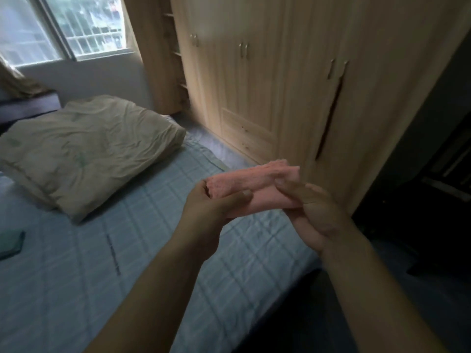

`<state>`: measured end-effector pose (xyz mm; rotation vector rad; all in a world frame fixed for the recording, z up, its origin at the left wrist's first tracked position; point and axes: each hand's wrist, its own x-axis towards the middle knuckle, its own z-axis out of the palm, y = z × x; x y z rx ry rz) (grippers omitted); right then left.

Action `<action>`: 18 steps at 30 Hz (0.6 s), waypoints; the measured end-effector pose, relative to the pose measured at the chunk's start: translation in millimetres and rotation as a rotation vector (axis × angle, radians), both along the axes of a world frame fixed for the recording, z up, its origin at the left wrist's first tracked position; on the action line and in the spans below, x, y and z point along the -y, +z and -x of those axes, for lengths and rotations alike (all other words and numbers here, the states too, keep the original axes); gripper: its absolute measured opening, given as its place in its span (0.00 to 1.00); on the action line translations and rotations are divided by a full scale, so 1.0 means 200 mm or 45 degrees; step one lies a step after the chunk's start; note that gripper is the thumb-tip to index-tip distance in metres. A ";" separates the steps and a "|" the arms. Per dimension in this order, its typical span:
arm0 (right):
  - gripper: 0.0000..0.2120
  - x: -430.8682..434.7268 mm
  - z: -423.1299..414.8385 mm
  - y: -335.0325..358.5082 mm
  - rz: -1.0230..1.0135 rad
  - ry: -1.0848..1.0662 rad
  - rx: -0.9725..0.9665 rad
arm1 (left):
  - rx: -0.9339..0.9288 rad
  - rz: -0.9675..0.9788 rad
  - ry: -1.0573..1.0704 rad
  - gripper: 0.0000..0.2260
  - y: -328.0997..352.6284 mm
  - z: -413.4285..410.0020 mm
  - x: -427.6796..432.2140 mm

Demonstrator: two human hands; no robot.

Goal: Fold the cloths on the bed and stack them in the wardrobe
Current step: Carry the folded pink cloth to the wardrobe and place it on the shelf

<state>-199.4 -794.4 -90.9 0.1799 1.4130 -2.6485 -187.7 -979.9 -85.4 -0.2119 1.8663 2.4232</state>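
Note:
A folded pink cloth [257, 182] is held in the air over the right edge of the bed [142, 250], between both hands. My left hand [211, 207] grips its left end, thumb lying across the front. My right hand [316, 212] holds the right end from below, with its fingertips on the cloth's top. Behind the cloth stands the light wooden wardrobe [293, 80]; its nearest door is slightly ajar with a dark gap [328, 118]. A folded teal cloth [11, 244] lies at the bed's left edge.
A crumpled beige pillow [86, 149] lies at the head of the bed below a window [63, 26]. A narrow strip of floor [224, 146] runs between bed and wardrobe. Dark furniture [438, 174] stands at the right.

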 end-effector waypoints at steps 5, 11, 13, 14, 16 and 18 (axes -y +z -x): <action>0.26 -0.50 0.08 0.00 0.117 0.015 0.070 | -0.039 -0.034 -0.139 0.16 0.09 0.13 -0.52; 0.22 -0.94 0.11 0.10 0.109 -0.045 0.132 | -0.012 -0.076 -0.286 0.18 0.14 0.24 -0.97; 0.20 -1.06 0.15 0.10 0.123 -0.068 0.136 | -0.004 -0.091 -0.281 0.21 0.16 0.29 -1.07; 0.21 -1.12 0.17 0.09 0.110 -0.082 0.136 | 0.002 -0.095 -0.273 0.22 0.17 0.32 -1.12; 0.22 -1.21 0.23 0.08 0.096 -0.110 0.137 | 0.004 -0.122 -0.291 0.23 0.17 0.39 -1.20; 0.25 -1.30 0.30 0.08 0.081 -0.135 0.126 | 0.000 -0.150 -0.323 0.23 0.17 0.47 -1.26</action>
